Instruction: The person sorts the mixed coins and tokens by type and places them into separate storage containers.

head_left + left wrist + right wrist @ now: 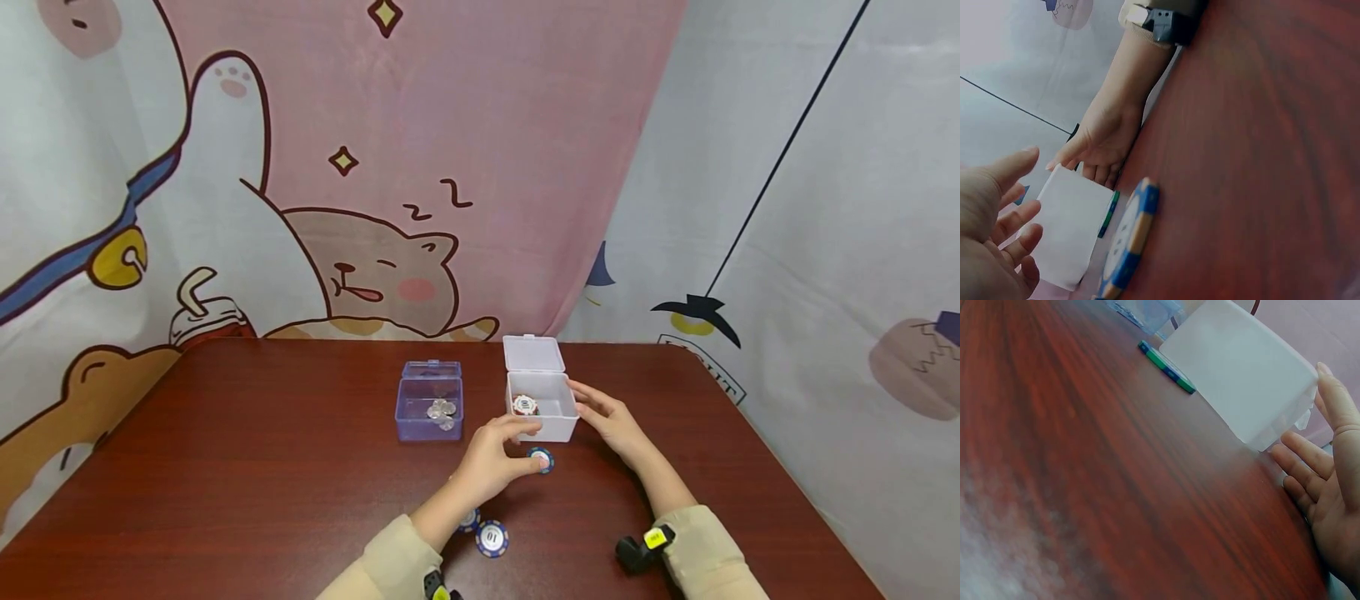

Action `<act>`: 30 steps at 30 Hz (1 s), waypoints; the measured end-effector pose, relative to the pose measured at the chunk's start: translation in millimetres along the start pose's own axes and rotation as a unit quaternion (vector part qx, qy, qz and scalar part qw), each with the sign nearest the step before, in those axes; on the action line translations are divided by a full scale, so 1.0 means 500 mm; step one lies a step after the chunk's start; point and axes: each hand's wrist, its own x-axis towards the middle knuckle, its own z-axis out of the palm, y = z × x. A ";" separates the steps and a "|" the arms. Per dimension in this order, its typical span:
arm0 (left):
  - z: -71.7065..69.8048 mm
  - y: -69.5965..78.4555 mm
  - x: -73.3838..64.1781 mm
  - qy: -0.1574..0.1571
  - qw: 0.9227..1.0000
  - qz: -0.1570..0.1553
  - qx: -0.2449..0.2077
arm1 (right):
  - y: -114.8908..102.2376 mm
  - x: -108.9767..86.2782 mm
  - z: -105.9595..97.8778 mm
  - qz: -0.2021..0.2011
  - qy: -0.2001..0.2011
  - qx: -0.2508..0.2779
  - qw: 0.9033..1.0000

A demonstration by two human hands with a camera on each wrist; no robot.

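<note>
A white lidded box stands with its lid raised; a white poker chip with red on its edge lies inside. My left hand hovers at the box's front left, its fingers spread and nothing gripped in the left wrist view. On the table by the box's front wall lies a poker chip with a blue-green edge, just beyond the left thumb in the head view. My right hand rests against the box's right side, thumb at the top edge and fingers loosely extended.
Left of the white box stands a translucent purple box, lid up, with several clear pieces in it. Nearer me lie a blue-and-beige poker chip and another chip partly covered by the left forearm. A printed curtain hangs behind the table.
</note>
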 end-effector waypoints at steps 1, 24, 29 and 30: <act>0.002 0.000 -0.002 -0.003 1.000 0.002 0.007 | 0.000 0.000 0.000 0.000 0.000 0.000 1.000; 0.039 -0.011 -0.008 -0.041 0.994 -0.050 0.087 | 0.004 -0.001 -0.004 -0.011 -0.010 0.000 1.000; 0.040 -0.014 -0.004 -0.040 0.993 -0.059 0.098 | 0.005 -0.001 -0.003 -0.012 -0.010 -0.004 1.000; 0.040 -0.014 -0.003 -0.040 0.992 -0.059 0.100 | 0.005 -0.001 -0.002 -0.014 -0.010 -0.004 1.000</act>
